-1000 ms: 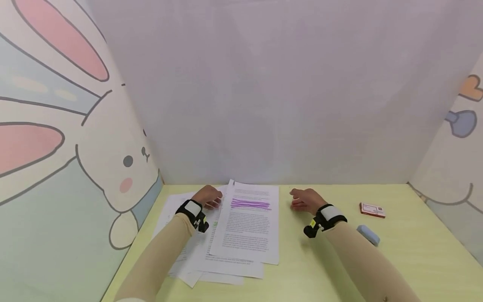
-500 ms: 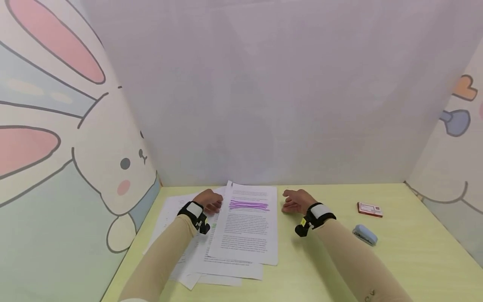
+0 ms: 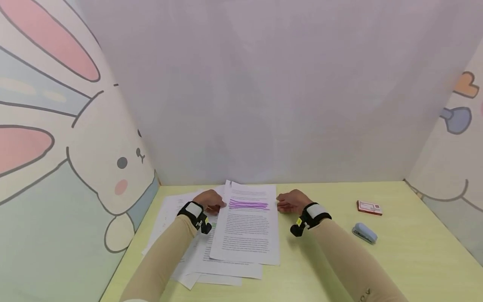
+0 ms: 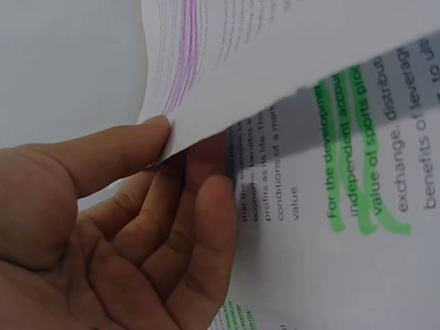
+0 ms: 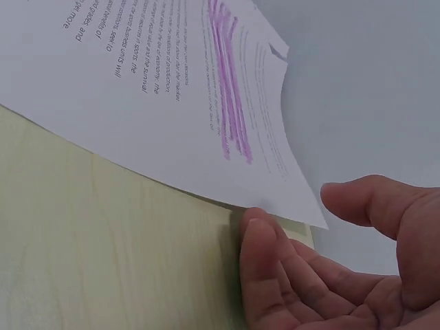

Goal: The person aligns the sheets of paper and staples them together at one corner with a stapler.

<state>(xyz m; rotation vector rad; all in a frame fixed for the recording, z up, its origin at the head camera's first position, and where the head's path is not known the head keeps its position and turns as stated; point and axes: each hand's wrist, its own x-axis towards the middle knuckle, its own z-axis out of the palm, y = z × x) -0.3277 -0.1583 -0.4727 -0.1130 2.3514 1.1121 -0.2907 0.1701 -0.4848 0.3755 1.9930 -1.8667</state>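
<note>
A printed sheet with purple marker strokes (image 3: 247,235) lies on top of several other printed pages. At its left edge my left hand (image 3: 211,200) pinches the paper, thumb on top and fingers underneath; in the left wrist view that edge is lifted off the page with green highlighting (image 4: 330,275). By the sheet's right edge is my right hand (image 3: 293,200). The right wrist view shows its fingertips (image 5: 258,237) at the edge of the paper, while the thumb stands apart above, not pressing on it.
Loose printed pages (image 3: 171,207) spread out under and left of the top sheet. On the right side of the yellow table (image 3: 320,268) lie a light blue stapler (image 3: 364,233) and a small red-and-white box (image 3: 369,207). A pale curtain-like backdrop (image 3: 245,92) rises behind the table's far edge.
My right hand has moved left, from the bare table to the right edge of the purple-marked sheet. My left hand has shifted slightly right and now grips the sheet's left edge.
</note>
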